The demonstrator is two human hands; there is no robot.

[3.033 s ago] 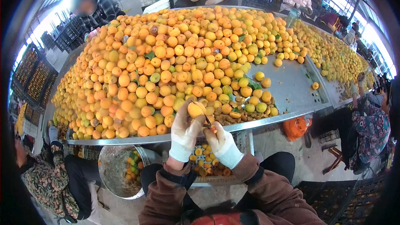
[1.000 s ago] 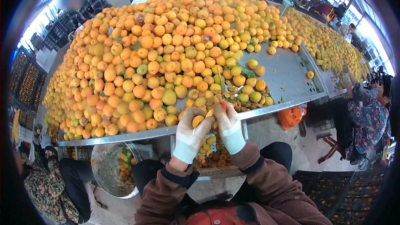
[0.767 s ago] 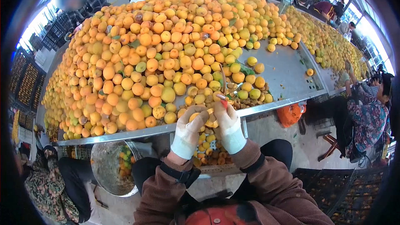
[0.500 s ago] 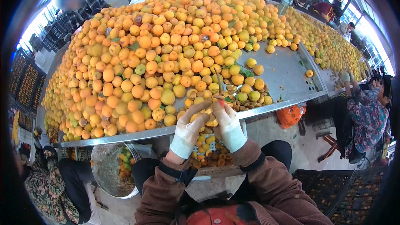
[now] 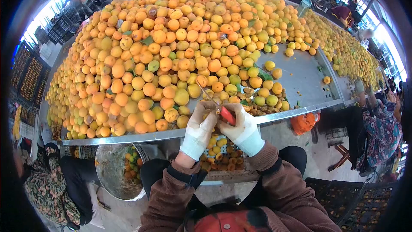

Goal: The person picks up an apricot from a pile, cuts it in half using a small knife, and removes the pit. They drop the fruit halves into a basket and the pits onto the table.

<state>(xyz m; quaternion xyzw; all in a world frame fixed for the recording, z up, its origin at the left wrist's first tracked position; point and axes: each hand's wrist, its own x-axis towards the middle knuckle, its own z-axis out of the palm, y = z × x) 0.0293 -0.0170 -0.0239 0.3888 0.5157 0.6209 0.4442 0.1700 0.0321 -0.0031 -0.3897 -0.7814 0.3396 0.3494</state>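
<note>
My right hand, in a whitish work glove, is closed round a knife with a red handle. The knife's thin blade points up and left over the fruit. Touching it at the fingertips is my left hand, gloved too, with its fingers curled in. What the left fingers hold is hidden from view. Just beyond both hands lies a large heap of orange-yellow apricots. Brown pits and scraps lie near the table's edge. Below my hands, a crate contains apricot halves.
The metal table has a raised front rim. A bucket with fruit scraps stands at lower left. An orange bag hangs at right. Black crates are at lower right. Several people sit around the tables.
The knife has swung from pointing nearly straight up to leaning left, and its red handle shows more. My hands have drawn together. Yellow fruit seen between them before is now hidden.
</note>
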